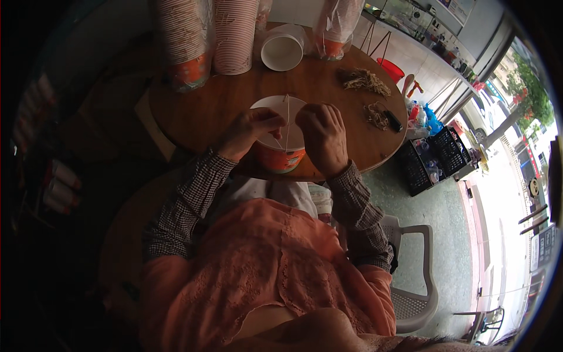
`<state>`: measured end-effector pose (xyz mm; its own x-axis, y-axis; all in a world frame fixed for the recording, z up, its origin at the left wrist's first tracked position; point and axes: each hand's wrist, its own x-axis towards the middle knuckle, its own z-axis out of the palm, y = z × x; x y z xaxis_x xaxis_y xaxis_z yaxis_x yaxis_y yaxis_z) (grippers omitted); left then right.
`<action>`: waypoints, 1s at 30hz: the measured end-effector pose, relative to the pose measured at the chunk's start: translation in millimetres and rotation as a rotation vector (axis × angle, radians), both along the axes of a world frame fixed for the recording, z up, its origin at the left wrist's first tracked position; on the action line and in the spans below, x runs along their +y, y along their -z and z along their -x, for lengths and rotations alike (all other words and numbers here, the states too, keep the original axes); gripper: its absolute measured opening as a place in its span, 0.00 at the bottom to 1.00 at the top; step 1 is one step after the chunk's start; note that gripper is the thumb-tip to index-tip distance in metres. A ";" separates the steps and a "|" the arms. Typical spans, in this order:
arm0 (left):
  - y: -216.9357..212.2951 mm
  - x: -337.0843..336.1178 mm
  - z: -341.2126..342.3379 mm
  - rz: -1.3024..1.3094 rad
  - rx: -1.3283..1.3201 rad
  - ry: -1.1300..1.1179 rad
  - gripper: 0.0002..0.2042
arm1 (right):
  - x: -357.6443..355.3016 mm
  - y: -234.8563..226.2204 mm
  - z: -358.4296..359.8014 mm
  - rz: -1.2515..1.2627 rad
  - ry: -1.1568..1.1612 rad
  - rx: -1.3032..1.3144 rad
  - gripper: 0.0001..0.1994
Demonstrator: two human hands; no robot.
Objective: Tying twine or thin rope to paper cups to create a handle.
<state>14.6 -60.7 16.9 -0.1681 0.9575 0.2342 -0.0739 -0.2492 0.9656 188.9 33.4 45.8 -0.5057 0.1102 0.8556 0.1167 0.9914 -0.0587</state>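
A round paper bucket (279, 159), white inside with an orange printed outside, stands near the table's front edge. A pale string (287, 117) runs across its mouth from the far rim to the near rim. My left hand (261, 126) is over the bucket's left side, thumb and fingers pinched together close to the string; a thin strand shows below them. My right hand (322, 134) is closed above the right rim, knuckles up. Its fingertips face the string, and whatever they hold is hidden.
On the round wooden table (229, 108), stacked paper buckets (236, 41) and a bucket lying on its side (282, 51) stand at the back. Bundles of cut string (365, 81) lie right, beside a dark-handled tool (393, 121). A black crate (437, 158) and plastic chair (431, 264) are beyond.
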 end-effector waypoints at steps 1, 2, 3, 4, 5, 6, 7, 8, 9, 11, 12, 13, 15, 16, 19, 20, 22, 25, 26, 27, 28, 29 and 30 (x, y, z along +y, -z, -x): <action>2.6 1.6 0.4 -0.004 -0.010 -0.008 0.07 | 0.1 -2.2 -2.0 -0.083 -0.037 -0.064 0.08; 3.7 3.4 0.6 -0.001 -0.008 -0.009 0.07 | -0.1 -4.2 -3.5 -0.166 -0.073 -0.126 0.08; 4.2 5.4 0.8 -0.007 -0.033 0.004 0.07 | -1.1 -7.3 -4.1 -0.163 -0.075 -0.124 0.08; 6.1 4.9 2.0 -0.018 -0.064 0.021 0.07 | -4.9 -10.2 -1.8 -0.165 -0.103 -0.133 0.08; 7.7 2.7 1.3 -0.020 -0.069 0.024 0.07 | -7.5 -11.1 0.9 -0.168 -0.132 -0.142 0.08; 8.7 -0.8 -1.0 -0.042 -0.071 0.031 0.07 | -7.9 -9.5 4.6 -0.169 -0.130 -0.147 0.08; 5.8 -2.3 -5.1 -0.061 -0.063 0.036 0.08 | -4.7 -8.8 6.5 -0.103 -0.158 -0.127 0.08; 3.5 -3.1 -7.7 -0.059 -0.060 0.037 0.08 | -1.9 -8.0 7.6 -0.038 -0.187 -0.107 0.08; 1.5 -3.9 -9.7 -0.032 0.015 0.013 0.07 | 0.2 -7.9 7.2 -0.037 -0.186 -0.104 0.08; -2.7 -4.8 -12.5 -0.006 0.091 -0.007 0.07 | 5.1 -6.5 6.4 0.076 -0.203 -0.068 0.07; -5.5 -5.7 -13.9 0.015 0.138 -0.017 0.07 | 8.9 -1.3 7.0 0.076 -0.201 -0.066 0.07; -6.4 -6.6 -14.9 0.035 0.183 -0.031 0.08 | 11.5 4.5 8.0 0.276 -0.296 -0.065 0.06; -0.9 -5.3 -12.8 0.001 0.137 -0.032 0.08 | 14.4 11.6 7.2 0.477 -0.389 -0.065 0.05; 1.1 -4.0 -11.5 -0.032 0.093 -0.032 0.08 | 12.4 13.3 5.7 0.756 -0.508 -0.086 0.06; 2.9 -4.5 -15.0 -0.038 0.044 -0.098 0.10 | 9.1 20.9 3.9 1.056 -0.631 -0.096 0.08; 5.2 -3.5 -14.2 -0.037 0.045 -0.098 0.10 | 8.3 24.2 4.0 1.074 -0.638 -0.086 0.09; 10.4 -1.1 -12.7 -0.142 0.170 -0.116 0.09 | 6.6 29.9 5.2 1.067 -0.605 -0.056 0.08; 8.9 -4.5 -19.7 -0.187 0.247 -0.207 0.09 | 2.5 32.1 5.9 1.050 -0.492 -0.020 0.07; 9.7 -4.7 -21.5 -0.185 0.247 -0.208 0.09 | 0.9 32.8 6.0 1.040 -0.413 -0.014 0.06; 10.7 -4.6 -23.0 -0.197 0.262 -0.248 0.08 | -0.7 33.8 6.1 1.041 -0.414 -0.015 0.06; 11.3 -4.5 -23.7 -0.209 0.277 -0.288 0.08 | -2.2 34.7 6.4 1.017 -0.378 0.015 0.05; 11.3 -4.4 -23.8 -0.208 0.277 -0.288 0.08 | -3.8 35.7 6.7 0.992 -0.341 0.044 0.03; 11.3 -4.2 -23.6 -0.209 0.285 -0.317 0.08 | -5.8 36.9 7.5 0.993 -0.342 0.044 0.03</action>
